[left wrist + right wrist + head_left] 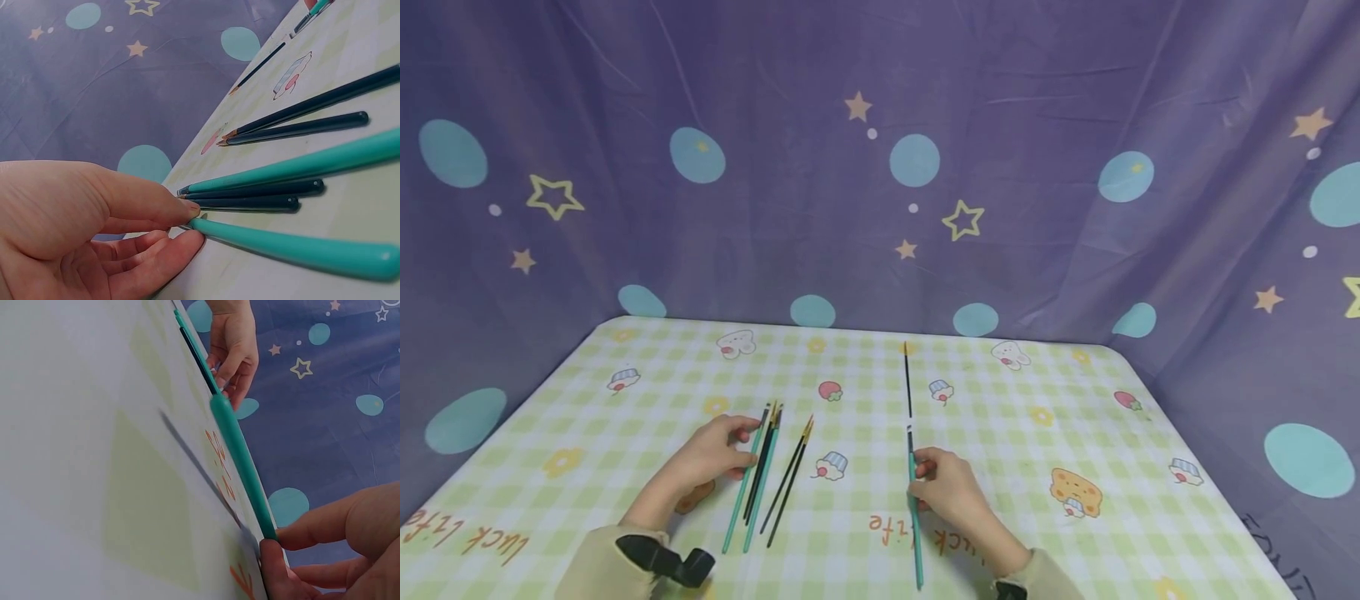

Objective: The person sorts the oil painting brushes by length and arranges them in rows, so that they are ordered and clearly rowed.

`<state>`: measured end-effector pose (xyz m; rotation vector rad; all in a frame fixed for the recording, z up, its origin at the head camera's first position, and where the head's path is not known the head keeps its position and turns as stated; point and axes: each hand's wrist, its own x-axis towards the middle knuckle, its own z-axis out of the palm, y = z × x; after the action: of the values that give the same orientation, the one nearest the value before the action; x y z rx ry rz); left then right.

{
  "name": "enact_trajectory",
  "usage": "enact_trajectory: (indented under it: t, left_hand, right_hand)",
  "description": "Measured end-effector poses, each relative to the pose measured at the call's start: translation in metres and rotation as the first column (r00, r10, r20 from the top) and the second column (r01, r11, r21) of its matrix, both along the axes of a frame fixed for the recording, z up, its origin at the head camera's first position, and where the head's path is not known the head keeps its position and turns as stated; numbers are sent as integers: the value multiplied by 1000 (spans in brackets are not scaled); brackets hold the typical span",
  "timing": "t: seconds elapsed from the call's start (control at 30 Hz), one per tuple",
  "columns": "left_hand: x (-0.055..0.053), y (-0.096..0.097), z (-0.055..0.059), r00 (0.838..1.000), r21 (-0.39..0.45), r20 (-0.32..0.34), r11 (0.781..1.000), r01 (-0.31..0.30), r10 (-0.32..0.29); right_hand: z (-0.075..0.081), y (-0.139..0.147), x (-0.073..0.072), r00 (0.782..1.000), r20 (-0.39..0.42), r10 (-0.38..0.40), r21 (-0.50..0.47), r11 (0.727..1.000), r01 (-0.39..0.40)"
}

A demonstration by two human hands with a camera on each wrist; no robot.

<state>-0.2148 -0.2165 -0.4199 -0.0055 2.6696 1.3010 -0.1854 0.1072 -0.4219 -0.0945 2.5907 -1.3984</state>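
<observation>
My left hand point(711, 454) pinches a teal-handled paintbrush point(734, 510) near its bristle end, between thumb and forefinger. Close beside it lie another teal paintbrush point(300, 164) and black paintbrushes point(262, 203), side by side with their bristles pointing away. To the right of this cluster, two black paintbrushes point(791, 479) with golden tips lie together at a slant. My right hand point(951, 492) pinches a separate teal paintbrush point(917, 542) at its upper handle. In the right wrist view, that brush's handle point(240, 459) hangs over its own shadow, tilted off the cloth.
Beyond the right-hand brush, a black paintbrush point(907, 383) lies almost in line with it. A green-and-white checked cloth point(985, 433) with printed cupcakes and animals covers the table. Behind the far edge hangs a purple curtain point(760, 250) with stars and dots.
</observation>
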Motion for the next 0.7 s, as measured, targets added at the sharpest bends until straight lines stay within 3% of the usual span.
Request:
enact_trajectory:
  t: [0.7]
  left_hand:
    - [-2,-3,-3,1000,-6,-4,1000,9,-9]
  right_hand:
    - [-2,-2,-1,999,-12,-38,45,998,38]
